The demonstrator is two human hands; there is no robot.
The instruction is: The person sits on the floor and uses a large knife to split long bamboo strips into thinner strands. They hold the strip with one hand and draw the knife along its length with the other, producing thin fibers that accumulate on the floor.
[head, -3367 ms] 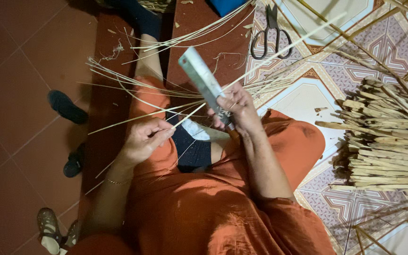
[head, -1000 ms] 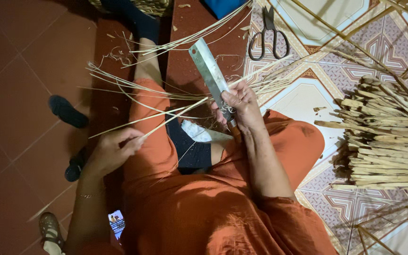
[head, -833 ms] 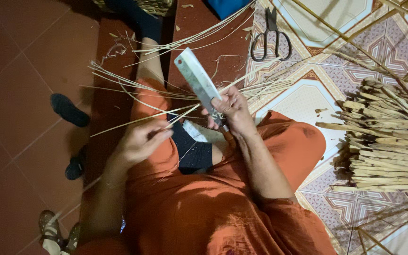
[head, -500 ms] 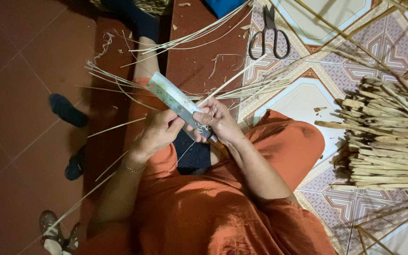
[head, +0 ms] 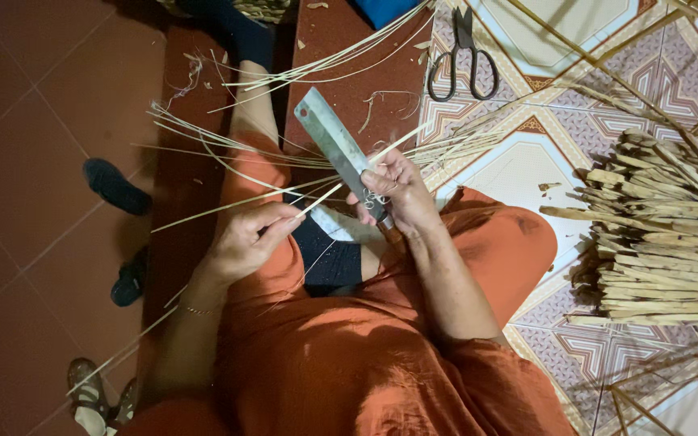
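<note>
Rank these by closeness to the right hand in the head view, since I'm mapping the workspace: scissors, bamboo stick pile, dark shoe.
1. Scissors, up on the tiled floor.
2. Bamboo stick pile, far right.
3. Dark shoe, far left.

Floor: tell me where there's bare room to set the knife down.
Bare dark tile lies at far left, beyond the black shoe. A pale tile patch is open between the scissors and the bundle of sticks. Crowded: strips fan across the lap around the left hand, right hand and knife.
</note>
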